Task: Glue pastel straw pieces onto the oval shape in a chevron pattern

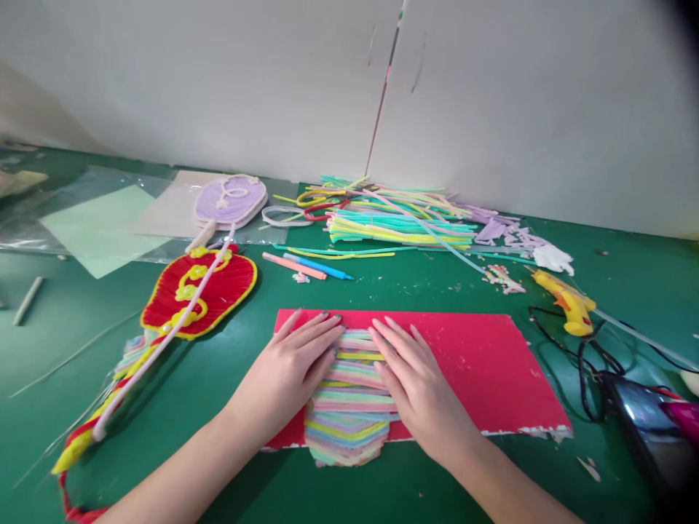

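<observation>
Pastel striped pipe-cleaner strips (357, 397) lie side by side on a red board (480, 371), and a rounded striped piece (348, 440) overhangs the board's front edge. My left hand (292, 367) rests flat with spread fingers on the left ends of the strips. On their right ends lies my right hand (415, 378), its fingers apart and stretched forward. Neither hand grips anything. The strips show between the two hands; their outer ends are partly hidden under the fingers.
Left on the green table (218, 429) are a red and yellow fan (164, 291) and a lilac fan (232, 200). Behind the board lie pens (295, 266) and bundled pipe cleaners (401, 229). A yellow glue gun (568, 302), its cable and a phone (644, 415) are at right.
</observation>
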Tool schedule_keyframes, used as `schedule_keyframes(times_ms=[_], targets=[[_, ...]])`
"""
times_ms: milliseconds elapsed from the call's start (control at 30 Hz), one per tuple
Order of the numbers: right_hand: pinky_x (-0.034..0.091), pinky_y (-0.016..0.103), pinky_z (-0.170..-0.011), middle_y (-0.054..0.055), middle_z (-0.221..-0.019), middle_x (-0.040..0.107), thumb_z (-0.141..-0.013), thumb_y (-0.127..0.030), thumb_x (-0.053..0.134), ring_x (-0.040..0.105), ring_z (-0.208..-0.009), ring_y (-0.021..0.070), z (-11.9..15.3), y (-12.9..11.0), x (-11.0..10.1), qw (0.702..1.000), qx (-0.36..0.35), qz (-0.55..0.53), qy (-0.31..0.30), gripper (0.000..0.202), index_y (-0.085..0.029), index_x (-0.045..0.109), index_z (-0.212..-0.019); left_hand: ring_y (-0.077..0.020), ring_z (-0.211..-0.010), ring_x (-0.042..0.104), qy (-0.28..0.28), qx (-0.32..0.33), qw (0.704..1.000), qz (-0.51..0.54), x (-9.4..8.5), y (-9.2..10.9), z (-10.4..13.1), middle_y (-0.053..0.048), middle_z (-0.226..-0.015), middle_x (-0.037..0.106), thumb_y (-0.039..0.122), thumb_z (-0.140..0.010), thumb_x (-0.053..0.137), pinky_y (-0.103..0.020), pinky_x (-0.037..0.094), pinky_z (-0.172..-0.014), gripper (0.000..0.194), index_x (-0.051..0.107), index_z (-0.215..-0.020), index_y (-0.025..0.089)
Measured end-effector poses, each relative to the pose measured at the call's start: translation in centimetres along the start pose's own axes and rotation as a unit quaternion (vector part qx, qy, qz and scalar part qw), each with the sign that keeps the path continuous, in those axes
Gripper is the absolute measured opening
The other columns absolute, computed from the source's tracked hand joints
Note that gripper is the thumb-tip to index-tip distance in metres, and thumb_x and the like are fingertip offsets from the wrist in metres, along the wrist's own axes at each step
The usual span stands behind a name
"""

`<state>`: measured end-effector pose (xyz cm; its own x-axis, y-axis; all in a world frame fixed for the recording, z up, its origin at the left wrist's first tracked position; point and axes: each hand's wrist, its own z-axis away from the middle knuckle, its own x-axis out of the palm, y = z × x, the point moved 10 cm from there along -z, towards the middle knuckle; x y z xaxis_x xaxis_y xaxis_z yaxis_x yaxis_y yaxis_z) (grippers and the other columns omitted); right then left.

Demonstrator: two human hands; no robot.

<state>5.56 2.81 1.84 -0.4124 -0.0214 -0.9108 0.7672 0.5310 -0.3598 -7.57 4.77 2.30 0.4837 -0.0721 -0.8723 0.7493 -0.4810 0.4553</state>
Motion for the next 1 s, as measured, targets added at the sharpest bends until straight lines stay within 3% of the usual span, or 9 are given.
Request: schedule_keyframes(times_ms=[233,333,467,667,867,1000], targets=[[0.033,0.05,-0.113,0.005,-0.149,0.034,-0.096,-0.024,0.038,0.032,-0.138,0.0228,-0.1,-1.1,-0.3,0.998,-0.048,0.038,-0.009,0.056,-0.024,0.017,-0.149,-0.0206,-0.13,0.045,-0.002,0.019,1.0,-0.024,-0.4,0.7,0.1,-0.005,-0.141,0.049,0.026,-0.096,0.037,-0.046,0.033,-0.112,0.042,0.046,-0.137,0.021],[0.034,0.049,-0.112,0.005,-0.149,0.034,-0.097,-0.022,0.036,0.032,-0.138,0.022,-0.2,-1.1,0.1,0.998,-0.05,0.04,-0.023,0.055,-0.023,0.017,-0.149,-0.0199,-0.129,0.047,-0.016,0.041,0.999,-0.024,-0.3,1.3,0.1,-0.005,-0.138,0.052,0.024,-0.096,0.037,-0.046,0.033,-0.111,0.04,0.049,-0.134,0.021],[0.031,0.05,-0.114,0.005,-0.149,0.036,-0.097,-0.022,0.035,0.031,-0.139,0.0209,-0.1,-0.7,-0.1,0.999,-0.039,0.032,-0.016,0.049,-0.02,0.028,-0.146,-0.0189,-0.125,0.051,-0.021,0.049,0.998,-0.014,-0.4,1.7,0.1,-0.004,-0.133,0.057,0.022,-0.095,0.037,-0.045,0.037,-0.109,0.035,0.057,-0.124,0.022],[0.03,0.052,-0.114,0.004,-0.146,0.041,-0.097,-0.02,0.036,0.034,-0.137,0.0213,-0.1,-0.8,-1.0,0.999,-0.036,-0.001,0.007,0.036,-0.022,0.051,-0.129,-0.0197,-0.121,0.054,-0.007,0.022,1.0,0.003,-1.0,1.1,-0.1,-0.006,-0.125,0.063,0.024,-0.093,0.041,-0.043,0.042,-0.105,0.027,0.061,-0.111,0.02],[0.028,0.05,-0.115,0.004,-0.146,0.041,-0.097,-0.018,0.034,0.032,-0.138,0.0191,-0.2,-1.1,-0.9,0.999,-0.039,-0.004,0.001,0.032,-0.021,0.053,-0.123,-0.0183,-0.105,0.061,0.046,-0.006,0.999,0.005,-1.9,0.2,-0.1,-0.005,-0.111,0.068,0.021,-0.094,0.041,-0.037,0.049,-0.094,0.023,0.06,-0.108,0.02],[0.029,0.052,-0.114,0.003,-0.146,0.041,-0.097,-0.017,0.034,0.031,-0.139,0.0204,-0.1,-1.1,-0.6,0.999,-0.042,0.009,-0.008,0.032,-0.021,0.054,-0.122,-0.0176,-0.102,0.062,0.056,-0.004,0.998,0.003,-1.9,-0.5,-0.1,-0.003,-0.108,0.069,0.022,-0.094,0.042,-0.037,0.045,-0.098,0.022,0.06,-0.107,0.021]])
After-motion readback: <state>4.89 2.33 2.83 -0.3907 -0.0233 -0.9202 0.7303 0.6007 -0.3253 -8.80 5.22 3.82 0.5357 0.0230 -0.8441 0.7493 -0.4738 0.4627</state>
